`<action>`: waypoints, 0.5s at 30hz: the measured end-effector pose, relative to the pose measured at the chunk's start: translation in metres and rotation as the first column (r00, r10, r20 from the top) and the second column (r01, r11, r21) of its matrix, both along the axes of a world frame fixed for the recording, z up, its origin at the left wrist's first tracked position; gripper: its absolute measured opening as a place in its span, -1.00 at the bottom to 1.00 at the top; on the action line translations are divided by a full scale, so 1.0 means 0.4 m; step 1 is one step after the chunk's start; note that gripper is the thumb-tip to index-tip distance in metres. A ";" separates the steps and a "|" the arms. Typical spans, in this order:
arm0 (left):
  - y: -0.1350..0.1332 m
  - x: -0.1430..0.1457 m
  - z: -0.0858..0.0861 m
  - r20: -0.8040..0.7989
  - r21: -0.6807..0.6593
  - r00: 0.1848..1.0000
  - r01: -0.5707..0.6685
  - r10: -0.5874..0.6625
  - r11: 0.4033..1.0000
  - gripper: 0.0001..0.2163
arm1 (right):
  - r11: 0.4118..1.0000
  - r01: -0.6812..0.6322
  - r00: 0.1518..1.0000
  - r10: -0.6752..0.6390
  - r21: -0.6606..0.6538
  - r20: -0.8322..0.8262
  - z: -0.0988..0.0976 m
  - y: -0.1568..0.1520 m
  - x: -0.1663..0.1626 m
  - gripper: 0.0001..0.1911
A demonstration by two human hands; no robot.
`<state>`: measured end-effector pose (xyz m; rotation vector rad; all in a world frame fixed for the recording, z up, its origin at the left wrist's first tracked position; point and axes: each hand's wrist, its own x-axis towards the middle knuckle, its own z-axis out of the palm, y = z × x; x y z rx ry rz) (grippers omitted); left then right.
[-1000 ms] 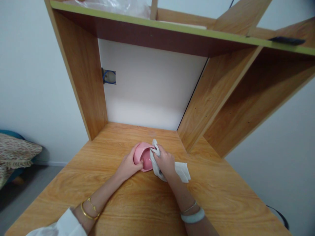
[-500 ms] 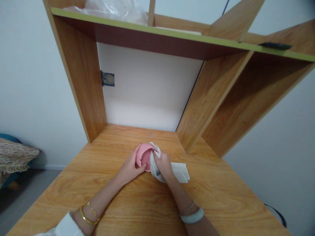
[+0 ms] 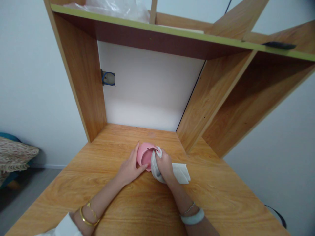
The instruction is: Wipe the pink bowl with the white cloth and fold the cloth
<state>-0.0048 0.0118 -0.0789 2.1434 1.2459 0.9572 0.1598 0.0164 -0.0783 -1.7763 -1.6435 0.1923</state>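
A pink bowl (image 3: pixel 144 149) with small notches in its rim is tilted so that its opening faces me, low over the desk. My left hand (image 3: pixel 130 167) is closed around its left side, fingers behind and thumb at the lower rim. In my right hand (image 3: pixel 164 165) a pale grey-white cloth (image 3: pixel 155 168) is bunched and pressed against the bowl's right rim. Part of the cloth (image 3: pixel 181 173) lies spread on the desk to the right of that hand. My right fingertips are hidden in the cloth and behind the rim.
The wooden desk (image 3: pixel 137 209) has side panels and a shelf (image 3: pixel 152 28) above it. Clear plastic wrapping (image 3: pixel 118 9) and a dark flat object (image 3: pixel 279 45) lie on that shelf. An open socket box (image 3: pixel 108 78) is in the back wall. A fabric-covered seat (image 3: pixel 17 152) stands at left.
The pink bowl has turned clockwise in my hands, its rim notch shifting from the left side to the top. My right hand and the cloth have moved slightly right.
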 end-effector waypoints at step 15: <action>-0.013 -0.013 0.040 -0.150 0.043 0.989 0.002 0.005 0.999 -0.32 | 0.999 -0.040 0.987 0.043 -0.020 0.153 0.011 -0.008 0.014 -0.69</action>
